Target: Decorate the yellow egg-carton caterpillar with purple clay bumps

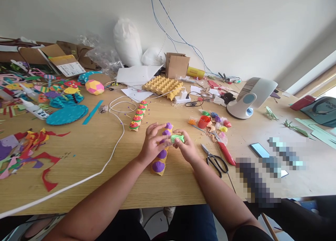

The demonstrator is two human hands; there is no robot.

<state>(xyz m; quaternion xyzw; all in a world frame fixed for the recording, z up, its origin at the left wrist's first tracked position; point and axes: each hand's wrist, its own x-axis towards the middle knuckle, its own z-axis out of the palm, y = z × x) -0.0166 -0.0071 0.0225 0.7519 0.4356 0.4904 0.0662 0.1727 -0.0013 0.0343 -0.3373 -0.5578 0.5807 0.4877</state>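
Above a yellow egg-carton strip (163, 162) topped with purple mounds, both of my hands meet around a small clear bag of light green clay (177, 138). My right hand (187, 146) grips the green clay between thumb and fingers. On the other side, my left hand (153, 143) pinches the clear plastic at the bag's left end. The strip lies on the wooden table, partly hidden by my left fingers. A second strip with red and green mounds (138, 115) lies further back on the left.
Black-handled scissors (215, 159) and a red-handled tool (226, 153) lie to the right, below clay bags and a red cup (204, 121). A white cable (110, 157) crosses the left. A white fan (249, 99) stands at the back right, and paper scraps cover the far left.
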